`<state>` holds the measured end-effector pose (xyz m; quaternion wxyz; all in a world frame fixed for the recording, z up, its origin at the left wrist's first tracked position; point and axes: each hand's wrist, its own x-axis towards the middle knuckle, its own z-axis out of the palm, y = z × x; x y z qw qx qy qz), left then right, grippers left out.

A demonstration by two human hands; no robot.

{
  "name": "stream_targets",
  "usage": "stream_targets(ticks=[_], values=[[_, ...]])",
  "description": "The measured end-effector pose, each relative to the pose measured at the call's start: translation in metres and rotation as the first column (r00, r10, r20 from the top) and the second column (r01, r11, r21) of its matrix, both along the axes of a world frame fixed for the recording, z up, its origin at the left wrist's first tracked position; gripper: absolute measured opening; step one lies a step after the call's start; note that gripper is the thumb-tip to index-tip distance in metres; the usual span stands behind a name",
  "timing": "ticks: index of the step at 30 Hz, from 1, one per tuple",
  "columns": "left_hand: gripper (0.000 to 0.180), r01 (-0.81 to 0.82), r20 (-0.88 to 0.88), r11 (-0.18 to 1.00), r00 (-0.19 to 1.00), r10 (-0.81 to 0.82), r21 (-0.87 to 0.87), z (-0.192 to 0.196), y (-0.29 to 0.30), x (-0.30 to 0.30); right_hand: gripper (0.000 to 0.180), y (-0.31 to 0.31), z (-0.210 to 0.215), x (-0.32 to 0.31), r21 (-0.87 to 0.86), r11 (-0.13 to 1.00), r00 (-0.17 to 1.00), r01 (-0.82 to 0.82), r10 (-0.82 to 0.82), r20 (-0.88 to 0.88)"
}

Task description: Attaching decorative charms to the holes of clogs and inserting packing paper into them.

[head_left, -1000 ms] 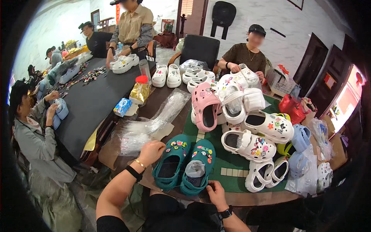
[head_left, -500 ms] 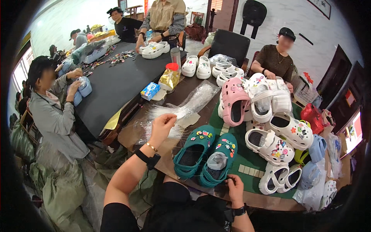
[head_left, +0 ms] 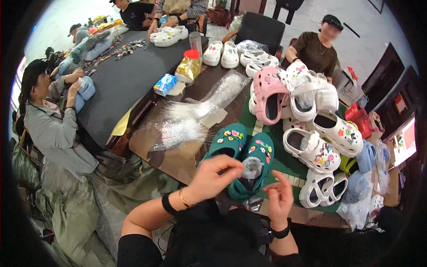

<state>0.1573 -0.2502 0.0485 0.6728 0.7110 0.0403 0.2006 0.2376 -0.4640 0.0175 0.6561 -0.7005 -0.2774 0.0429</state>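
Observation:
A pair of dark green clogs with colourful charms stands at the table's near edge: the left clog (head_left: 227,139) and the right clog (head_left: 261,149), which has crumpled clear plastic (head_left: 252,167) in its opening. My left hand (head_left: 216,175) is in front of the left clog's heel, hiding it, with thumb and fingertips pinched together. Anything thin between them is too small to make out. Just right of the right clog's heel, my right hand (head_left: 279,198) is raised, index finger stretched and thumb apart, seemingly holding nothing. A bundle of thin clear strands (head_left: 189,127) in plastic wrap lies beyond my left hand.
White charm-covered clogs (head_left: 318,155) and a pink clog (head_left: 269,95) are heaped on the right. Farther back stand a red-lidded jar (head_left: 189,66), a blue box (head_left: 165,84) and a black chair (head_left: 260,38). Several people sit or stand around the tables.
My left hand has come from above the strand bundle to the green clogs, still pinched. My right hand has lifted off the table edge beside the right clog, its index finger now extended.

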Motion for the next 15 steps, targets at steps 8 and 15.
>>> stream_targets(ticks=[8,15], values=[[0.015,0.080,0.014,0.979,0.996,-0.084,0.189,-0.034,-0.039,-0.017,0.014,-0.003,-0.024,-0.014,-0.299,0.927,0.967,-0.227,0.179,-0.179],[0.009,-0.292,-0.144,0.661,0.841,0.522,0.692,-0.091,0.054,-0.048,0.016,-0.036,-0.048,0.009,-0.157,0.986,0.933,-0.059,-0.001,-0.360]])
